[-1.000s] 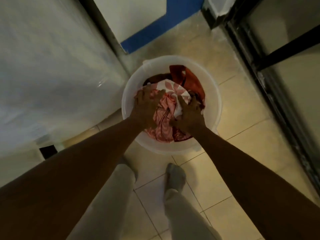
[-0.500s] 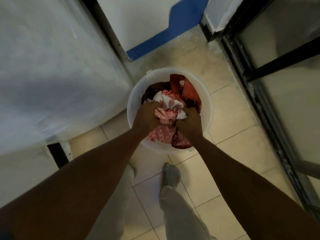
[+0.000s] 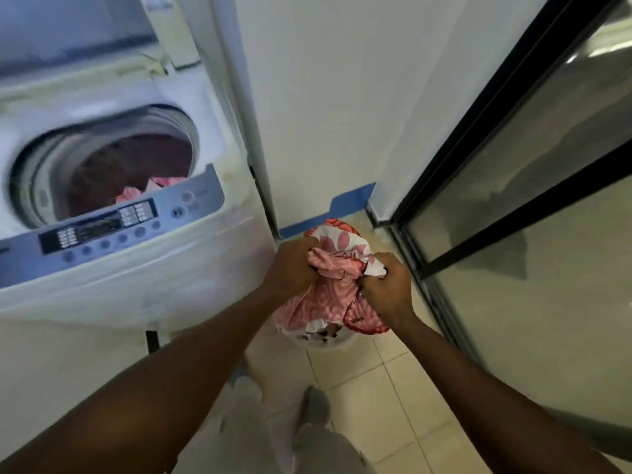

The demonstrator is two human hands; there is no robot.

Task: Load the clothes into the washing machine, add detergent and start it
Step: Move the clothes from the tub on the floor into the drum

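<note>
A bundle of pink, white and red patterned clothes point(image 3: 337, 268) hangs in the air above the white bucket point(image 3: 330, 342), which it mostly hides. My left hand point(image 3: 290, 268) grips the bundle's left side and my right hand point(image 3: 386, 290) grips its right side. To the left stands the white top-loading washing machine point(image 3: 143, 268) with its lid up. Inside its open drum point(image 3: 113, 169) lie dark red and pink clothes. The grey control panel point(image 3: 113, 227) runs along the machine's front edge.
A white wall with a blue skirting strip point(image 3: 345, 206) rises behind the bucket. A black-framed glass door point(image 3: 513, 200) runs along the right. Beige floor tiles point(image 3: 369, 388) lie underfoot, with my legs and feet at the bottom.
Both hands have lifted the bundle of clothes up out of the bucket. My head has risen, bringing the washing machine's open top into view.
</note>
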